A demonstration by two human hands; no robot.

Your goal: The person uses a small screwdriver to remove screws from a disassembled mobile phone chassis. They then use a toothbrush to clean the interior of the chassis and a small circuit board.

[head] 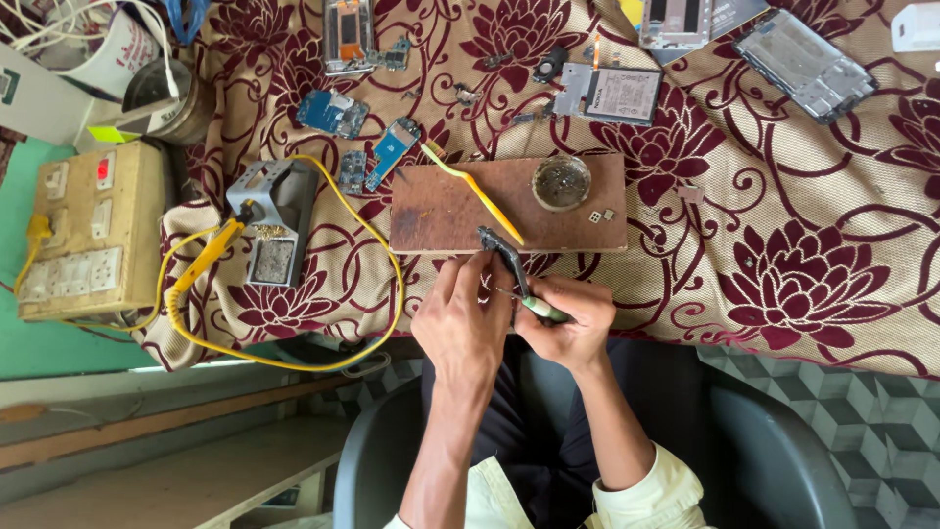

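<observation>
My left hand (462, 318) and my right hand (573, 323) meet at the table's near edge, just below a brown wooden board (441, 211). The left hand pinches a dark, slim metal part (504, 255) that pokes up onto the board's edge. In the right hand is a thin tool with a pale green handle (540, 310), its tip against that part. On the board lie a yellow plastic pry tool (475, 191), a small round tin (562, 182) and two tiny chips (600, 215).
A yellow soldering iron (208, 257) rests in its grey stand (274, 220), its cord looping over the floral cloth. Circuit boards (333, 113), phone frames (805, 64) and a metal plate (612, 93) lie farther back. A switch box (83, 230) sits at the left.
</observation>
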